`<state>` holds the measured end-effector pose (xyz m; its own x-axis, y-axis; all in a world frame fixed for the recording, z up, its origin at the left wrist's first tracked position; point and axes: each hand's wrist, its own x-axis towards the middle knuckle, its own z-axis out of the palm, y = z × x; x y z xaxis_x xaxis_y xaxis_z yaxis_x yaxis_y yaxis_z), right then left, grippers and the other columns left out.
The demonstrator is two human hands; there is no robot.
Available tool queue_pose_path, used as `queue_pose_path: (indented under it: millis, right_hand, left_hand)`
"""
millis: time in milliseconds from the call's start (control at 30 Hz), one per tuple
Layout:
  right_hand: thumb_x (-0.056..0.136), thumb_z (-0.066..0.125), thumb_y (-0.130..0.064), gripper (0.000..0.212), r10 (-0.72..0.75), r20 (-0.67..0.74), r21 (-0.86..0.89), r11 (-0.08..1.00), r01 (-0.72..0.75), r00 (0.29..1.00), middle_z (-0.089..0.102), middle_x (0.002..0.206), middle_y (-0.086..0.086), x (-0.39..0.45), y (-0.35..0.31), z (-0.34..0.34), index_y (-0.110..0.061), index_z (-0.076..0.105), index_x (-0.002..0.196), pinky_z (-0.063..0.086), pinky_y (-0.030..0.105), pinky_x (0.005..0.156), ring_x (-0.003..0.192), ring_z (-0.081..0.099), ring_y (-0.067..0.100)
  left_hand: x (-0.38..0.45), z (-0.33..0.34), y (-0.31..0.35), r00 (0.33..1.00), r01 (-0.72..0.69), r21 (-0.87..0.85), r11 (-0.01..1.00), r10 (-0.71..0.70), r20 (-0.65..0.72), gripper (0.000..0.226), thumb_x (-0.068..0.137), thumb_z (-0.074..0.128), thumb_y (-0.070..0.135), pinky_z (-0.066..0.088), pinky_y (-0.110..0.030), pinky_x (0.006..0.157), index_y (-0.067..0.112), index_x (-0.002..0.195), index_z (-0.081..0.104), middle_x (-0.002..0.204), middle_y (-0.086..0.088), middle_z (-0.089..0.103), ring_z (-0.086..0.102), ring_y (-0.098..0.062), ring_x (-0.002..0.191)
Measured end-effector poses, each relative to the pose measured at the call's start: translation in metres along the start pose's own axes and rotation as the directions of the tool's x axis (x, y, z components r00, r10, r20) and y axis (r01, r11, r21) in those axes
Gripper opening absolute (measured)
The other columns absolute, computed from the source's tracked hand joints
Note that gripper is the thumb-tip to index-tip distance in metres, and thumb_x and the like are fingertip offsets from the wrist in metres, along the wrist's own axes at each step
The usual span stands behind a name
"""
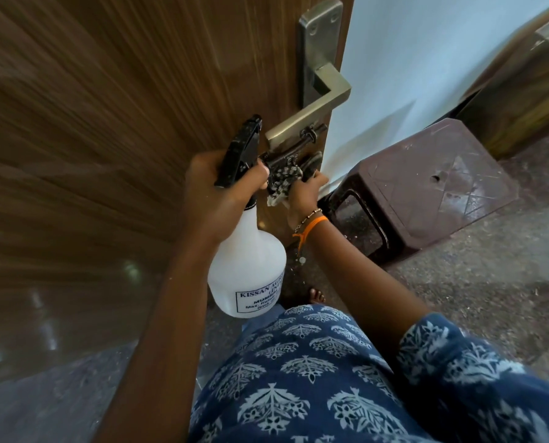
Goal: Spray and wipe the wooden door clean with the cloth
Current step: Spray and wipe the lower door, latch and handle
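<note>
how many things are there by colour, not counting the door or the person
white: 1, spray bottle
black and white: 1, cloth
metal: 2, door handle and latch
brown: 1, stool
total: 5

One wooden door (pixel 107 107) is seen, fitted with one metal lever handle (pixel 311 118) and one dark latch (pixel 298 145). One spray bottle (pixel 247 266) and one patterned cloth (pixel 282 180) are counted. Two hands are shown, left (pixel 215 190) and right (pixel 305 196). One brown plastic stool (pixel 426 187) is present. Two wrist bands (pixel 311 222) are worn.
</note>
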<state>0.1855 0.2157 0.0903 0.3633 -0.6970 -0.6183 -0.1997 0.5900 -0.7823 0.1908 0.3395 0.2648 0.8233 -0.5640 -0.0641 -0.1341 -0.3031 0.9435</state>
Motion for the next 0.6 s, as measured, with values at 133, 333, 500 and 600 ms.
queue_pose_path:
  millis: [133, 333, 500, 600]
  right_hand:
    - [0.099, 0.039, -0.012, 0.017, 0.237, 0.050, -0.107, 0.967, -0.230, 0.970, 0.043, 0.125, 0.015, 0.018, -0.018, -0.020, -0.018, 0.041, 0.115, 0.049, 0.040, 0.092, 0.113, 0.051, 0.028]
    - [0.085, 0.058, -0.002, 0.044, 0.016, -0.110, -0.074, 0.997, -0.024, 0.994, 0.048, 0.114, 0.014, 0.033, -0.043, -0.022, -0.011, 0.036, 0.121, 0.046, 0.049, 0.099, 0.113, 0.053, 0.032]
    - [0.086, 0.053, -0.001, 0.031, -0.184, -0.005, -0.052, 0.982, 0.183, 0.983, 0.048, 0.108, 0.013, -0.003, -0.057, -0.017, -0.019, 0.031, 0.100, 0.048, 0.038, 0.088, 0.098, 0.053, 0.025]
    - [0.088, 0.056, -0.005, 0.031, -0.296, -0.029, -0.210, 0.936, 0.284, 0.955, 0.045, 0.110, 0.013, -0.017, -0.043, -0.009, -0.012, 0.029, 0.099, 0.044, 0.038, 0.089, 0.103, 0.049, 0.027]
  left_hand:
    - [-0.002, 0.008, 0.003, 1.000, -0.005, -0.009, 1.000, 0.005, 0.010, 0.017, 0.075, 0.063, 0.024, 0.053, -0.042, 0.084, 0.033, 0.062, 0.069, 0.065, 0.009, 0.067, 0.068, -0.016, 0.077]
    - [-0.002, 0.009, 0.003, 0.999, -0.043, -0.033, 0.999, 0.042, -0.021, 0.026, 0.077, 0.063, 0.023, 0.053, -0.029, 0.079, 0.046, 0.064, 0.068, 0.064, 0.014, 0.067, 0.067, -0.008, 0.075]
    - [0.001, 0.008, 0.000, 0.998, -0.060, -0.025, 0.998, 0.059, -0.029, 0.017, 0.078, 0.063, 0.020, 0.052, -0.023, 0.076, 0.031, 0.065, 0.067, 0.063, 0.011, 0.065, 0.065, -0.007, 0.074]
    - [0.004, 0.009, 0.000, 0.998, -0.061, -0.032, 0.998, 0.060, -0.032, 0.016, 0.079, 0.064, 0.018, 0.054, -0.026, 0.077, 0.028, 0.067, 0.067, 0.064, 0.011, 0.066, 0.066, -0.007, 0.074]
